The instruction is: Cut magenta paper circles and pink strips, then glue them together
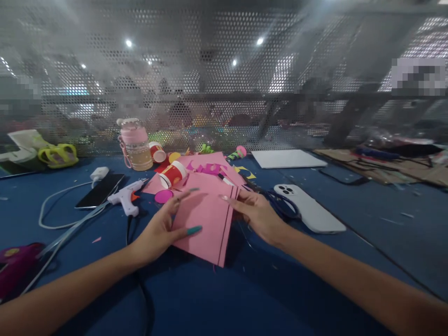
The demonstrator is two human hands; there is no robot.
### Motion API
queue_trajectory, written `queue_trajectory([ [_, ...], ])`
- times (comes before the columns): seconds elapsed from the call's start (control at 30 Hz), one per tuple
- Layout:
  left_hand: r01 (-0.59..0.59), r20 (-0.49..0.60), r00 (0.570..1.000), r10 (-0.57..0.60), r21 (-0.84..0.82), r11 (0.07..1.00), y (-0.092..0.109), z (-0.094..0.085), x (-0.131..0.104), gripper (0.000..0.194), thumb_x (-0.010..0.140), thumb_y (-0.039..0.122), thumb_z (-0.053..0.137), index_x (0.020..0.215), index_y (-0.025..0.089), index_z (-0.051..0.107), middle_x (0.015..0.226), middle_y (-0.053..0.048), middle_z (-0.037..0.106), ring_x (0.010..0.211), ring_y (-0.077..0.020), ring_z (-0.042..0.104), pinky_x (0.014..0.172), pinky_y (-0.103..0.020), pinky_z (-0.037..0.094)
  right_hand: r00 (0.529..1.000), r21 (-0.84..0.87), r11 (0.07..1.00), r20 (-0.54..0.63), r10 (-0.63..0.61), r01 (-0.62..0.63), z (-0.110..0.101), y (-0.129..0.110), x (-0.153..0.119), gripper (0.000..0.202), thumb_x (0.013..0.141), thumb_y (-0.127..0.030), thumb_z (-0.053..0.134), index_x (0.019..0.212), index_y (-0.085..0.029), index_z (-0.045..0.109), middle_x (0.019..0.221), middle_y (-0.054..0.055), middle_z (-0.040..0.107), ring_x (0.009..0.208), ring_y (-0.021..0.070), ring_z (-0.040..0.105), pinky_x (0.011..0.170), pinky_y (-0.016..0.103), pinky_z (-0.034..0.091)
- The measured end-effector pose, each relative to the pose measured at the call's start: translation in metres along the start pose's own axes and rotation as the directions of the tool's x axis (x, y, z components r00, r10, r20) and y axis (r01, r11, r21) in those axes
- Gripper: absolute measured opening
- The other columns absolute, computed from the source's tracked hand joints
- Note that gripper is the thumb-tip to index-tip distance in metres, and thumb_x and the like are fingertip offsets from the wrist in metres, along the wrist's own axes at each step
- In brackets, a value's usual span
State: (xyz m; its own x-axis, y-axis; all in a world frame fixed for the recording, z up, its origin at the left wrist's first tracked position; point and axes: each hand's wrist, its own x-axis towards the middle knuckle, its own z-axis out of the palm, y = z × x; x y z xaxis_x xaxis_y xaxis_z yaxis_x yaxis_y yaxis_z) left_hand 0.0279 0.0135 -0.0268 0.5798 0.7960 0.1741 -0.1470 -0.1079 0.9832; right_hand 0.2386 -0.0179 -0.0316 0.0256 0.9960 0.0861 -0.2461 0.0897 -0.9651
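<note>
A pink sheet of paper [203, 219], with dark lines along its right side, is held tilted above the blue table. My left hand [161, 228] has its thumb on the sheet's face near the left edge, its fingers reaching over the upper left part. At the upper right edge, my right hand [257, 212] pinches the sheet between thumb and fingers; some of those fingers are hidden behind it. Just beyond lie a red and white paper cup [173, 174], magenta paper pieces [210, 168] and a magenta disc [164, 196].
On the blue table [210, 308], a white glue gun [126, 197], black phone [100, 191] and cables lie left. A pink bottle [136, 144] stands behind. Right are dark blue scissors [285, 204], a white phone [311, 210] and a white sheet [287, 158]. Perforated metal [224, 70] rises behind.
</note>
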Motion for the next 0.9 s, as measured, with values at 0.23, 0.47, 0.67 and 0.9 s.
queue_trajectory([
  [0.23,0.140,-0.356,0.904,-0.239,-0.281,0.949,0.001,0.002,0.006,0.047,0.068,0.012,0.072,0.111,0.015,0.054,0.099,-0.007,0.070,0.077,-0.0152,0.069,0.060,-0.019,0.057,0.977,0.344,0.937,-0.173,0.125,-0.059,0.002,-0.002,0.001,0.019,0.054,-0.019,0.081,0.071,-0.019,0.072,0.065,-0.002,0.072,0.056,0.0105,0.064,0.054,0.021,0.054],
  [0.47,0.124,-0.383,0.895,-0.228,-0.277,0.953,0.002,0.007,0.008,0.046,0.060,0.002,0.075,0.098,0.014,0.053,0.078,-0.003,0.073,0.068,-0.0170,0.070,0.056,-0.023,0.059,0.962,0.492,0.870,-0.226,0.154,-0.023,0.008,0.004,-0.002,0.015,0.061,-0.010,0.077,0.068,-0.022,0.071,0.069,-0.005,0.074,0.063,0.0093,0.068,0.058,0.019,0.057],
  [0.67,-0.060,-0.442,0.897,0.012,-0.095,0.994,0.000,-0.007,0.013,0.065,0.064,0.011,0.075,0.120,0.018,0.044,0.079,-0.002,0.072,0.069,-0.0157,0.070,0.060,-0.021,0.058,0.984,0.375,0.921,-0.095,0.152,-0.106,-0.004,0.008,0.000,0.025,0.049,-0.017,0.086,0.069,-0.016,0.071,0.069,0.000,0.075,0.065,0.0153,0.070,0.062,0.025,0.060],
  [0.9,-0.049,-0.110,0.992,0.058,0.081,0.996,-0.005,-0.010,0.010,0.054,0.071,0.019,0.069,0.122,0.026,0.051,0.128,-0.006,0.059,0.096,-0.0204,0.067,0.077,-0.031,0.057,0.994,0.402,0.914,-0.064,0.083,-0.051,0.001,0.014,-0.001,0.029,0.045,-0.022,0.088,0.067,-0.019,0.069,0.072,-0.004,0.074,0.071,0.0118,0.070,0.072,0.023,0.058],
])
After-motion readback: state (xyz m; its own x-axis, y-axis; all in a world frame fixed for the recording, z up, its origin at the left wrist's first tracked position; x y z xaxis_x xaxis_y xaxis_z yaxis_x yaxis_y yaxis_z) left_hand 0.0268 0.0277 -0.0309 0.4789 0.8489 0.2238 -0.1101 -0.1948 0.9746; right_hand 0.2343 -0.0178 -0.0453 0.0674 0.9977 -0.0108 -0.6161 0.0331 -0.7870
